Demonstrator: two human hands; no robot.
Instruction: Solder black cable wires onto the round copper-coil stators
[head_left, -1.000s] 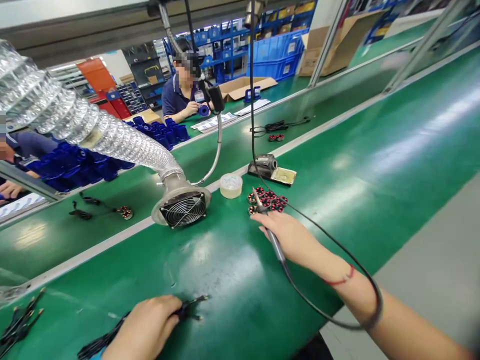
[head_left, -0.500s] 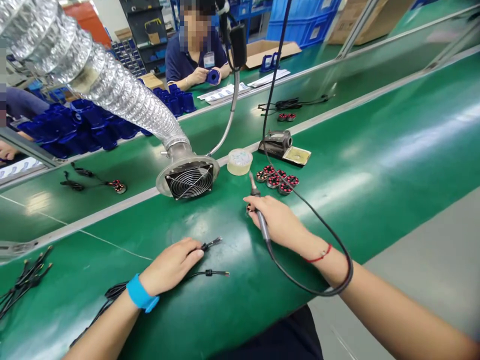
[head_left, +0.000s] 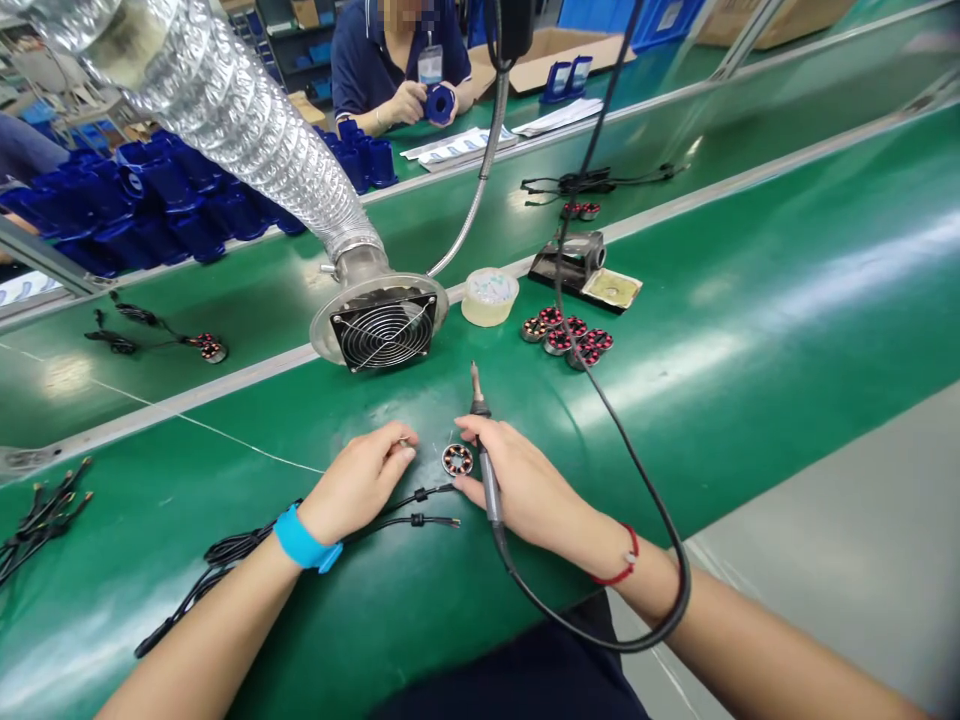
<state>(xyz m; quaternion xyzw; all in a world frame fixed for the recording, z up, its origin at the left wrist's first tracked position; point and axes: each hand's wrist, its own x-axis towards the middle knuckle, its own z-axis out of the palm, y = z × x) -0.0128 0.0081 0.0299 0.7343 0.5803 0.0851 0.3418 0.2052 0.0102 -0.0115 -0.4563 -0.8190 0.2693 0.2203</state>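
My right hand (head_left: 521, 470) holds a soldering iron (head_left: 490, 480), its tip pointing away from me. Beside its fingertips a round motor coil (head_left: 457, 459) lies on the green bench. My left hand (head_left: 358, 478) is pinched on something small at the fingertips, which I cannot make out. Two black cables with stripped ends, one (head_left: 420, 495) behind the other (head_left: 418, 520), lie between and below the hands. The end of the farther one reaches my right fingertips.
A fan on a silver duct (head_left: 386, 332) stands behind my hands. Right of it are a pale round tub (head_left: 489, 297), several motor coils (head_left: 577, 342) and an iron stand (head_left: 581, 270). Cables (head_left: 41, 520) lie at far left. A person (head_left: 401, 70) sits across, holding a blue part.
My right hand has moved left and nearer with the iron, and the coil now lies by its fingers. My left hand has left the cable and come closer to the coil.
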